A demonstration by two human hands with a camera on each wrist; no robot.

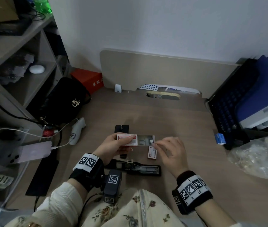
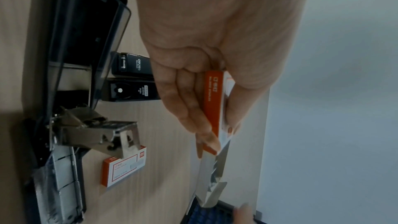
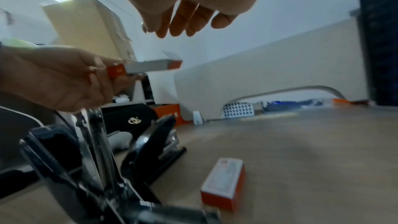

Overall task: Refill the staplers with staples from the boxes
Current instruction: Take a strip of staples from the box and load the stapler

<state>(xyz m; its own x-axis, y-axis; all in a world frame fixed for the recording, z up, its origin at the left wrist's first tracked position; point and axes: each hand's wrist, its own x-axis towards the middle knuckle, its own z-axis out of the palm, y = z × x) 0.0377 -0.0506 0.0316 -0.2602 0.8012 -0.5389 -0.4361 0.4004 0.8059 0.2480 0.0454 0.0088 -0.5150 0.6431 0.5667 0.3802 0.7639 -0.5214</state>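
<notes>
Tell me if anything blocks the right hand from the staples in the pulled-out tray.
Nothing visible does. The left hand holds the staple box with its tray slid out and open on top; the right hand is already at the tray's end.

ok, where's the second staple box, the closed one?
Head view: closed staple box lies on the desk under the right hand, just beyond the opened stapler.

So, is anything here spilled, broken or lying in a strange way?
Nothing looks spilled or broken. The stapler nearest the person lies folded fully open, which fits refilling. The left hand holds a staple box with its tray slid out. A second box lies closed on the desk.
</notes>
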